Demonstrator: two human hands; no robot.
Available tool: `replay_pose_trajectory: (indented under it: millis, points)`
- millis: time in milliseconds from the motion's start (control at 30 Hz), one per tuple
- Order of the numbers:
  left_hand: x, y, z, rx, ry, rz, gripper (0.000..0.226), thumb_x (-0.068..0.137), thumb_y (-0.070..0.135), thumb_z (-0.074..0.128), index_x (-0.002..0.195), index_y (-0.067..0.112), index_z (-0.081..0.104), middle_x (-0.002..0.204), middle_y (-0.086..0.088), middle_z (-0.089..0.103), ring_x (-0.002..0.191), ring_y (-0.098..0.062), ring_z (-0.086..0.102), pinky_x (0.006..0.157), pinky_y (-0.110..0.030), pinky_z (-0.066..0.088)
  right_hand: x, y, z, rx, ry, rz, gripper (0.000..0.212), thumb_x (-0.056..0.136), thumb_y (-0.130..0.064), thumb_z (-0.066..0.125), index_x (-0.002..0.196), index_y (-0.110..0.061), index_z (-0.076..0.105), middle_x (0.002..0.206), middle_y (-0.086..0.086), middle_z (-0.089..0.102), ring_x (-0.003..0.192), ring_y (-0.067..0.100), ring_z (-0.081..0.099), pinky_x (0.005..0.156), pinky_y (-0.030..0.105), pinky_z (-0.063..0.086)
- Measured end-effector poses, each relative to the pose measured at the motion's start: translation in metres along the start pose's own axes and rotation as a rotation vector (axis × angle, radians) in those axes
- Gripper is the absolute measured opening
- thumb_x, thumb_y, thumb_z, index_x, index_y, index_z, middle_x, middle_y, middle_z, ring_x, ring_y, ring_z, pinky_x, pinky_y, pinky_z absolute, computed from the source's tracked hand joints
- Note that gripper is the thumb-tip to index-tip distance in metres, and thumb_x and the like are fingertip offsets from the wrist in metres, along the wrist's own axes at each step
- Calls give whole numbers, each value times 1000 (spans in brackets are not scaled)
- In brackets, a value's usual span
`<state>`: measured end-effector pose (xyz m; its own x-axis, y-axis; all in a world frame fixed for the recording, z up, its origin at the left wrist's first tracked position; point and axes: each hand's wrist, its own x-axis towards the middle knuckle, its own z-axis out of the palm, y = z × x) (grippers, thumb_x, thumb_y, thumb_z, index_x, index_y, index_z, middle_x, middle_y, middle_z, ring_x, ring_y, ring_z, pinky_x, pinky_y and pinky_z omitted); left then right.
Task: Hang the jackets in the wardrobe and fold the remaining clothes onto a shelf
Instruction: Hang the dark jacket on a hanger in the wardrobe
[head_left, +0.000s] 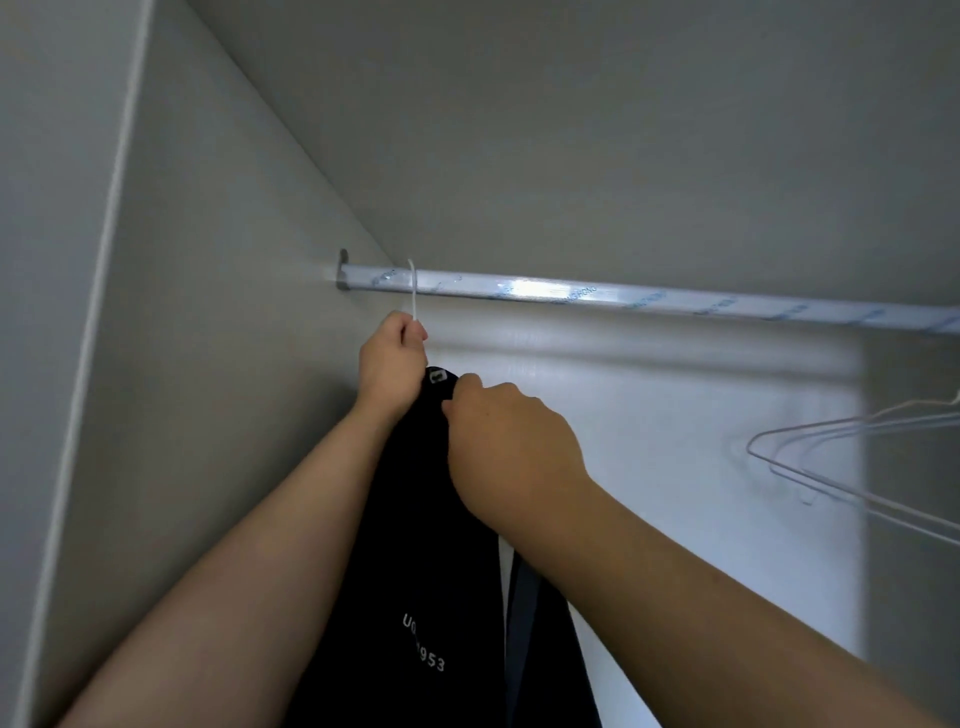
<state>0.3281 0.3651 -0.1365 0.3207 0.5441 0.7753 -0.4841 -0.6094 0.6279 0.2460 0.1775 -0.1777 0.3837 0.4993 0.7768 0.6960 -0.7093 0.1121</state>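
Inside the wardrobe (208, 312), the left hand (389, 364) fists round a white hanger (413, 291), whose hook crosses the rail (623, 301) just above. Just below, the right hand (509, 447) pinches the black jacket (426, 545) at its collar; the hem is cut off. Empty hangers (831, 441) far right are partly out of frame.

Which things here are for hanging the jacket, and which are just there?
In use: jacket, hanger, rail, left hand gripping the hanger, right hand pinching the jacket.
Just there: spare hangers on the right.
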Motion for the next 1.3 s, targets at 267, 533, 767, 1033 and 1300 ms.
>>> replay_pose_trajectory:
  millis: [267,533,767,1033,1300]
  points:
    - [-10,22,-19,106,154,-56,9,89,14,57,96,16,63,92,0,69,91,-26,67,81,-32,53,-3,-20,5,120,16,-19,27,105,-40,34,87,-20,36,69,-5,34,54,13,32,49,31,20]
    - [-23,163,28,568,-432,249,10,83,20,61,83,11,65,71,-2,69,65,-22,68,55,-25,45,-7,79,-40,258,185,390,56,98,-59,12,94,-27,58,85,0,71,77,30,67,79,41,52]
    - [-67,234,138,757,-1303,63,23,106,27,50,102,10,64,90,-8,69,67,-21,72,68,-32,58,-55,208,-83,-95,371,747,28,101,-39,33,105,-23,55,89,7,55,79,34,50,71,38,36]
    - [-164,215,256,-25,-1342,-106,31,107,14,38,126,0,58,104,-13,67,72,-23,65,72,-33,57,-155,300,-142,-681,255,746,19,88,-12,51,102,-8,64,104,17,63,100,40,53,71,40,42]
    - [-241,226,326,-637,-1299,-512,40,108,17,42,147,4,42,144,-15,55,118,-30,61,100,-39,50,-210,337,-153,-836,-41,786,25,92,-33,54,112,-22,65,112,5,63,109,30,56,86,37,44]
